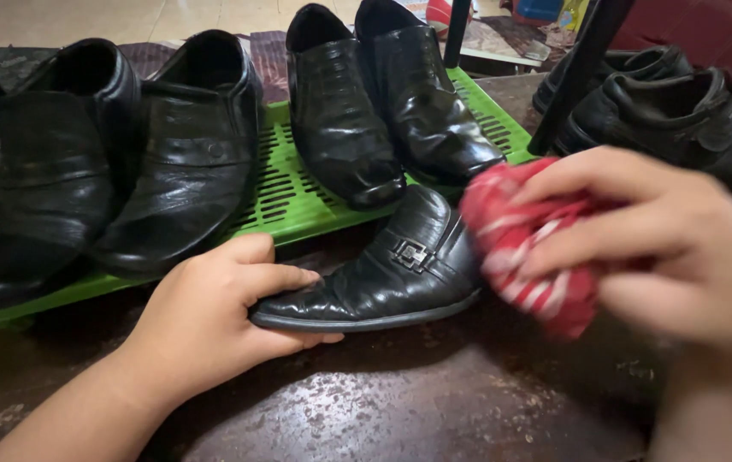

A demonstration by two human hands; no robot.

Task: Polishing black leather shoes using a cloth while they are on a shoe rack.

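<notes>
left hand (212, 321) grips the toe of the black buckled shoe (383, 278), steadying it; right hand (665, 244) clutches a red cloth (528, 244) against its heel, just before the green tray (298, 201).

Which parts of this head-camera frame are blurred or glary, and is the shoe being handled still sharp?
Head view: the right hand and the red-and-white cloth are motion-blurred; the buckled black shoe and left hand are sharp; soft glare sits on the shoes on the green tray and on the worn dark floor; upper-right background is dim.
</notes>
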